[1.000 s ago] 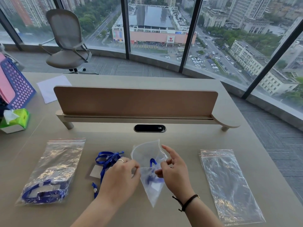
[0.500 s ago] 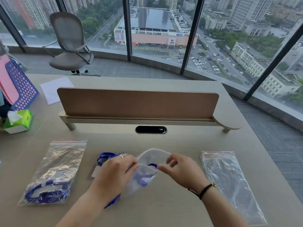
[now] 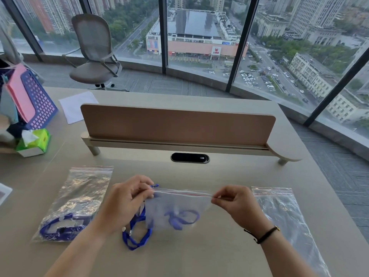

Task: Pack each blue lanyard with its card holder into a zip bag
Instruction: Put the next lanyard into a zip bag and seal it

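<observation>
A pale desk (image 3: 199, 256) stands before tall windows over a city, with a low divider (image 3: 177, 124) beyond the hands.

The left hand (image 3: 127, 200) and the right hand (image 3: 237, 204) hold one zip bag (image 3: 179, 206) between them, lifted a little off the desk. Each hand is closed in a pinch on one end of the bag's mouth, so the red-lined strip is stretched taut and level from one to the other. That pull most likely lines up the two sides of the zip so they can be pressed together; whether any of it is sealed I cannot tell. Inside the bag a blue lanyard (image 3: 183, 216) shows as a blurred coil; its card holder cannot be made out.

Just below the left hand, partly under the bag, a loose lanyard (image 3: 135, 234) lies on the desk. It looks like the next one to pack, kept close for that.

Left of the left hand a filled bag (image 3: 79, 198) lies flat with a lanyard and holder at its near end, apparently set aside as done. Right of the right hand an empty bag (image 3: 279, 212) lies flat, likely waiting for the loose lanyard.
</observation>
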Action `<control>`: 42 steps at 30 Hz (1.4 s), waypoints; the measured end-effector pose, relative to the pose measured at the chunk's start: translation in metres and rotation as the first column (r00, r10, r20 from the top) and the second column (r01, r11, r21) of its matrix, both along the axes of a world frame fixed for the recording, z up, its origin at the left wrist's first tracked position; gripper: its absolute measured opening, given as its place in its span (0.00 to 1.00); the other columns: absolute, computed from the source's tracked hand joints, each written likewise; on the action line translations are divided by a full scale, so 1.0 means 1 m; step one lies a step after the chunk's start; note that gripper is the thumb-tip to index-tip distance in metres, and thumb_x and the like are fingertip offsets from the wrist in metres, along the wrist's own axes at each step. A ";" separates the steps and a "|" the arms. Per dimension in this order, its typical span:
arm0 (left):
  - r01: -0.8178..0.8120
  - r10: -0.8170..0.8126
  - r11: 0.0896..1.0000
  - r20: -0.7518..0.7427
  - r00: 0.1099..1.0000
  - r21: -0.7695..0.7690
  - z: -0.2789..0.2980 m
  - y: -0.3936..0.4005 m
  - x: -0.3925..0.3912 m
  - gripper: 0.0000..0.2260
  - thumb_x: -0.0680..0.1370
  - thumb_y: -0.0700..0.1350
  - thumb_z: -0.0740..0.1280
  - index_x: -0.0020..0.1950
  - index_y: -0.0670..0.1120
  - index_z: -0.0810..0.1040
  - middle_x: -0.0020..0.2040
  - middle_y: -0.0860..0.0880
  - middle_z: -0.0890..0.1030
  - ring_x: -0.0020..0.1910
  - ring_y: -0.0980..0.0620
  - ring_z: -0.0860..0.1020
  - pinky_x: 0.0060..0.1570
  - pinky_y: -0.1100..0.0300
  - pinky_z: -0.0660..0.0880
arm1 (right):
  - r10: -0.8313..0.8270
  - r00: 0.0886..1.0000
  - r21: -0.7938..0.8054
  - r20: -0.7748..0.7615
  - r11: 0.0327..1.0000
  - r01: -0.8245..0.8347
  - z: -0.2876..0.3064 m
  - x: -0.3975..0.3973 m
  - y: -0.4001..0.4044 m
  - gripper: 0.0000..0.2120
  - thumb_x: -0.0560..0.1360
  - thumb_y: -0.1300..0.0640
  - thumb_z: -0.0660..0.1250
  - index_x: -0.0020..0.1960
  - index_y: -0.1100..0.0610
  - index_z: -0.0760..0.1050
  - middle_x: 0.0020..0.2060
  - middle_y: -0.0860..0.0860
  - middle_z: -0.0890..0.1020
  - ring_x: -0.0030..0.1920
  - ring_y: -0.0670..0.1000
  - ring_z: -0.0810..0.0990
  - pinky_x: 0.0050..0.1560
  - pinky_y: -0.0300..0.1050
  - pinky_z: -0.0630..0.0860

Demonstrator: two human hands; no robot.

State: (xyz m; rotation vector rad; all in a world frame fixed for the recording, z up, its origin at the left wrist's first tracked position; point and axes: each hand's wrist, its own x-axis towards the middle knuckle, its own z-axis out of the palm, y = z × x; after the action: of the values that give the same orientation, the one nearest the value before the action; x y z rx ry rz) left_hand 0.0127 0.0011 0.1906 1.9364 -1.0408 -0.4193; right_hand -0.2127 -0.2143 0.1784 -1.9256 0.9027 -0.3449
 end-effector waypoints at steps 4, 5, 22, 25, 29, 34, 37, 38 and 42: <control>-0.049 0.034 0.997 -0.248 0.968 -0.053 0.004 0.008 0.004 0.15 0.76 0.35 0.71 0.58 0.50 0.77 0.42 0.48 0.87 0.44 0.52 0.85 0.49 0.63 0.79 | -0.039 0.987 0.144 0.153 0.989 0.016 0.008 0.004 0.006 0.13 0.67 0.67 0.78 0.45 0.53 0.81 0.31 0.51 0.82 0.33 0.48 0.81 0.38 0.41 0.78; -0.061 0.039 0.996 -0.290 0.956 -0.065 0.004 0.010 0.005 0.15 0.76 0.34 0.71 0.59 0.50 0.77 0.42 0.46 0.87 0.45 0.51 0.85 0.50 0.63 0.80 | -0.037 0.984 0.166 0.177 0.986 0.007 0.009 0.005 0.008 0.15 0.67 0.67 0.78 0.48 0.53 0.81 0.32 0.53 0.82 0.34 0.49 0.81 0.39 0.40 0.78; -0.365 0.257 0.919 -0.477 0.840 -0.148 -0.014 0.079 0.047 0.09 0.75 0.31 0.70 0.52 0.41 0.82 0.41 0.43 0.87 0.43 0.50 0.85 0.40 0.68 0.79 | 0.190 0.940 0.218 0.283 0.942 -0.255 0.019 0.083 0.060 0.17 0.70 0.72 0.73 0.35 0.50 0.83 0.34 0.55 0.86 0.38 0.53 0.85 0.44 0.45 0.81; -0.450 0.322 0.881 -0.512 0.796 -0.144 -0.015 0.104 0.063 0.12 0.72 0.31 0.72 0.51 0.43 0.83 0.43 0.44 0.86 0.43 0.50 0.84 0.42 0.68 0.79 | 0.239 0.924 0.219 0.299 0.925 -0.310 0.019 0.113 0.080 0.18 0.71 0.73 0.71 0.35 0.50 0.83 0.35 0.56 0.86 0.38 0.54 0.85 0.44 0.44 0.81; -0.540 0.413 0.833 -0.511 0.754 -0.123 -0.015 0.149 0.091 0.11 0.70 0.31 0.74 0.49 0.43 0.84 0.43 0.43 0.87 0.44 0.49 0.85 0.47 0.66 0.80 | 0.302 0.906 0.231 0.295 0.898 -0.375 0.013 0.154 0.115 0.13 0.71 0.71 0.73 0.36 0.54 0.82 0.36 0.57 0.86 0.41 0.56 0.86 0.47 0.47 0.82; -0.629 0.528 0.771 -0.452 0.719 -0.100 -0.010 0.206 0.127 0.09 0.71 0.31 0.74 0.50 0.40 0.84 0.44 0.42 0.87 0.41 0.53 0.83 0.45 0.69 0.79 | 0.356 0.892 0.257 0.279 0.867 -0.427 0.003 0.208 0.163 0.03 0.71 0.69 0.73 0.40 0.64 0.81 0.37 0.58 0.86 0.42 0.58 0.86 0.47 0.56 0.83; -0.641 0.552 0.762 -0.422 0.719 -0.094 -0.008 0.234 0.151 0.09 0.72 0.31 0.73 0.51 0.39 0.83 0.41 0.45 0.87 0.40 0.52 0.83 0.45 0.68 0.80 | 0.366 0.888 0.311 0.280 0.840 -0.444 -0.001 0.237 0.192 0.05 0.72 0.70 0.72 0.40 0.63 0.80 0.36 0.58 0.86 0.39 0.56 0.86 0.42 0.49 0.82; -0.644 0.556 0.759 -0.417 0.719 -0.099 -0.008 0.241 0.159 0.09 0.72 0.31 0.72 0.51 0.38 0.83 0.39 0.45 0.86 0.38 0.53 0.82 0.43 0.68 0.80 | 0.365 0.887 0.342 0.283 0.826 -0.449 -0.002 0.246 0.200 0.05 0.72 0.70 0.72 0.40 0.63 0.79 0.35 0.58 0.86 0.38 0.56 0.86 0.40 0.48 0.82; -0.634 0.558 0.765 -0.378 0.739 -0.109 -0.010 0.263 0.198 0.08 0.73 0.32 0.72 0.48 0.42 0.84 0.36 0.44 0.83 0.32 0.50 0.79 0.34 0.65 0.78 | 0.357 0.889 0.416 0.287 0.790 -0.451 -0.004 0.281 0.217 0.04 0.72 0.67 0.73 0.42 0.66 0.78 0.36 0.61 0.85 0.38 0.59 0.86 0.38 0.49 0.83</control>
State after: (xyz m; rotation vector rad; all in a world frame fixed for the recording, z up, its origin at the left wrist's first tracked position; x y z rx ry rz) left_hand 0.2106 0.2639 0.1807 1.7877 -0.1938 -0.2169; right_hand 0.0680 0.0031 0.1743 -1.5378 0.3703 -0.0389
